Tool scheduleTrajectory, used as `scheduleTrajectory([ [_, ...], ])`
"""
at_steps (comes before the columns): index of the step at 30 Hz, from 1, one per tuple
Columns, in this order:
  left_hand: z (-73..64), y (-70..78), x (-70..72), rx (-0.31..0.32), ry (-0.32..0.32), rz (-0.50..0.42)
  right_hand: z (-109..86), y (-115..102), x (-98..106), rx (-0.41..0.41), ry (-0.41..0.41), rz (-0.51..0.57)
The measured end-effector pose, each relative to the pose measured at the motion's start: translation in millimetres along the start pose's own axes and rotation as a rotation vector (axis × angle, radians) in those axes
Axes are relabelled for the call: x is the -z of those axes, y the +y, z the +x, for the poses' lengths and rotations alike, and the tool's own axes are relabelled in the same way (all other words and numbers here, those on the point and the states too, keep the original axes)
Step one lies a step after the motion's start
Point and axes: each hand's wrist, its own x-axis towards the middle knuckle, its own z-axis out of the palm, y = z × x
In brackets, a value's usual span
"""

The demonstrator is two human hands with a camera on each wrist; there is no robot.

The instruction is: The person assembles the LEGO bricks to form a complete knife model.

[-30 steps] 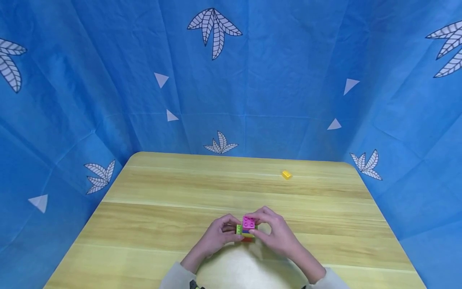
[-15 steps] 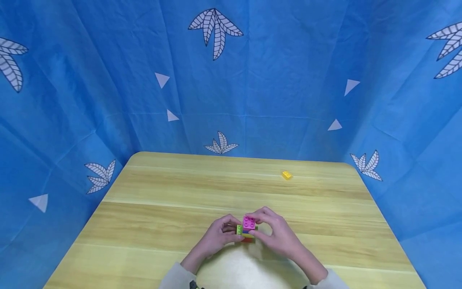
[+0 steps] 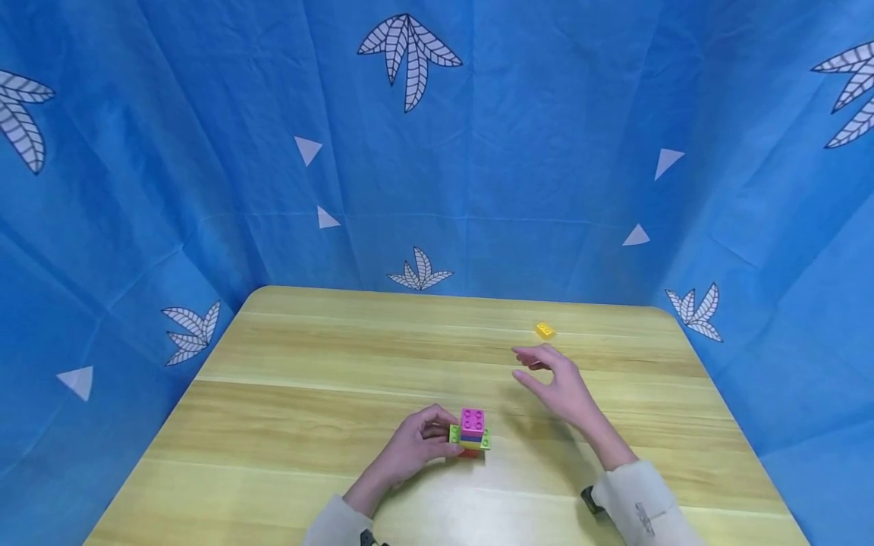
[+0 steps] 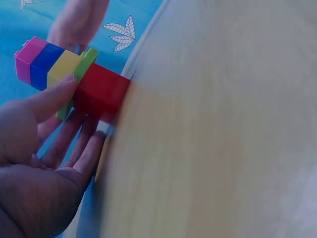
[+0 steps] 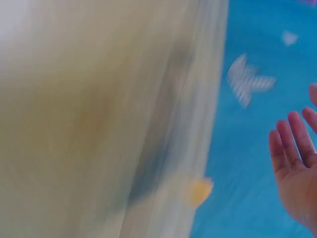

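Drew the right hand off the pink block since the earlier frames, out over the tabletop to hang in the air just short of a small yellow brick near the far edge. Parted its thumb well from the fingers, gently curved and wide apart, with nothing in hold. Kept the left hand in place at the tower, gripping from the left side, thumb bent round the near face and fingers round the far one. Left the tower standing upright on the tabletop near the person, stacked from the bottom up as red block, green piece, yellow block, blue block and pink block, with the green piece jutting out on both sides. Saw the right hand at the edge of its own wrist view, above a blurred tabletop. Hung behind everything: blue cloth printed with white leaves and pale triangles.
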Motion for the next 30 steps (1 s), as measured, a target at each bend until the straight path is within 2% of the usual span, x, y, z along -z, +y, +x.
scheduleTrajectory([
  [3, -0.7, -0.1, 0.9, 0.001, -0.003, -0.009, 20.1, 30, 7, -0.117, 0.039, 0.024],
  [7, -0.9, -1.2, 1.1, -0.002, -0.009, -0.019, 38.2, 63, 12, -0.23, 0.096, -0.012],
  [11, -0.9, -1.6, 1.4, -0.004, -0.015, -0.02, 51.0, 83, 15, -0.3, 0.065, -0.069],
  [14, -0.5, -1.2, 1.4, -0.013, -0.016, 0.002, 59.1, 91, 16, -0.328, 0.022, -0.091],
  [20, 1.4, -0.5, -1.5, -0.009, -0.023, -0.012, 70.3, 101, 17, -0.335, 0.007, -0.162],
  [30, -0.6, 0.5, 0.6, -0.012, -0.012, 0.048, 75.9, 98, 5, -0.336, -0.055, -0.174],
])
